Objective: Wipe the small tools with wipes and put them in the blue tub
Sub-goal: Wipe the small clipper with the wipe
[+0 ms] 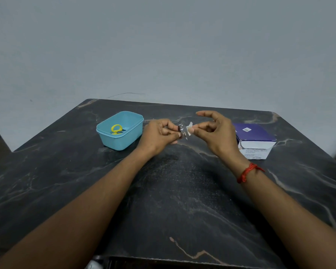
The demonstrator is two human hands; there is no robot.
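Metal glints between the two hands above the middle of the dark table: a small nail clipper, pinched at its near side by the curled thumb and fingers of the left hand. Its long axis runs roughly from twelve to six o'clock, the lower tip leaning toward five. At three o'clock from it, touching or just off its edge, is a folded white wipe, pinched between the thumb and a fingertip of the right hand, whose other fingers arch loosely above.

The blue tub sits at nine o'clock from the left hand, just beside its knuckles, so that hand is plainly the nearer one for the drop; the right hand would have to cross over. Yellow-handled scissors already lie inside the tub. At three o'clock from the right hand stands the purple and white swab box.

Much of the clipper is covered by the left fingers, and what is left is small and blurred; it looks as if its lever or file is swung out, though that cannot be settled here. Whether the wipe is pressed on the metal is also unclear.
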